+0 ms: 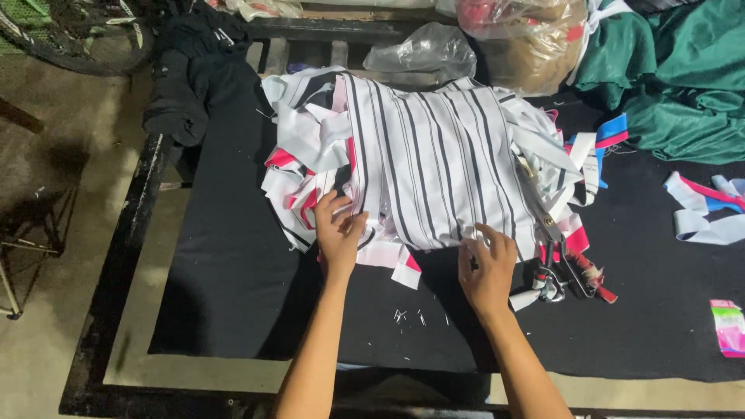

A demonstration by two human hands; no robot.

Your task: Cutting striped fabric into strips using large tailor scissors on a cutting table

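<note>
My left hand (338, 233) pinched the striped cloth's (434, 171) near-left edge; my right hand (487, 268) lay open at its near-right edge, the stripes running away from me.

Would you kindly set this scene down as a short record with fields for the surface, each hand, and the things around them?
surface: black cloth-covered table
main item: white fabric piece with dark stripes, lying flat on a heap of fabric strips
left hand: fingers on the striped piece's left lower edge
right hand: fingertips at its bottom edge
beside right hand: scissors with wrapped handles
far right: green cloth, loose strips
behind: clear plastic bags
</note>
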